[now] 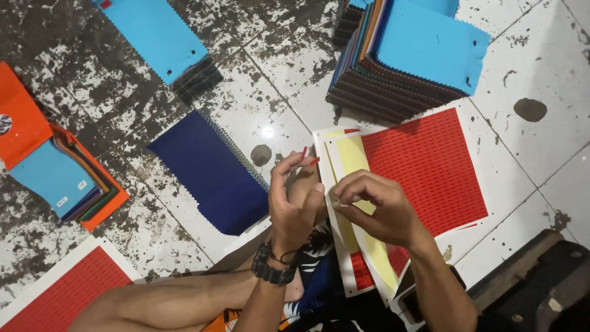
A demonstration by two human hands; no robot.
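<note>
At frame centre, right hand (375,209) pinches a yellow strip (356,161); left hand (295,200) pinches small red strips (310,157). Most of the red sheet (424,169) looks unpeeled.

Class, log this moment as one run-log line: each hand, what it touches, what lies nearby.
left hand: pinching small red stickers | right hand: picking at yellowish backing sheet | nearby: red sticker sheet, fabric swatch stack
</note>
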